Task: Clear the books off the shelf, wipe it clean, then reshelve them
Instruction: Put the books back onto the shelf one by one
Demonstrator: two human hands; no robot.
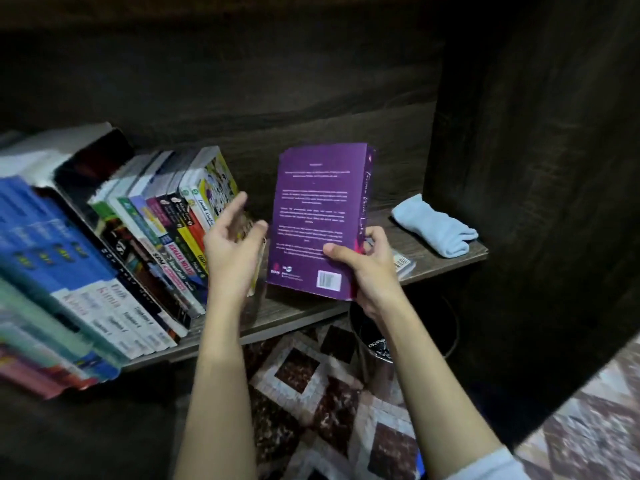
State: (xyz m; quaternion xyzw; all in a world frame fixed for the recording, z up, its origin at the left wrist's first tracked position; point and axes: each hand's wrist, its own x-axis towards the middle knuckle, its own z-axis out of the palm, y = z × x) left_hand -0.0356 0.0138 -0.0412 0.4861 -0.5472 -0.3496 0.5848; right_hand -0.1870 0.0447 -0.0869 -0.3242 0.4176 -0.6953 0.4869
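A purple book (318, 216) stands upright over the dark wooden shelf (298, 313), back cover toward me. My right hand (363, 268) grips its lower right corner. My left hand (232, 247) is open, fingers spread, between the purple book and a leaning row of books (162, 237) on the shelf's left part; it holds nothing. A folded light blue cloth (436, 230) lies at the shelf's right end. Behind my right hand a small flat item with a barcode (403, 265) lies on the shelf, mostly hidden.
The shelf's dark side wall (519, 168) rises at the right and a back panel (277, 98) closes the rear. Below the shelf sit a dark round container (374, 337) and a patterned brown-and-white floor covering (329, 393). Blurred blue and pink books (52, 289) fill the far left.
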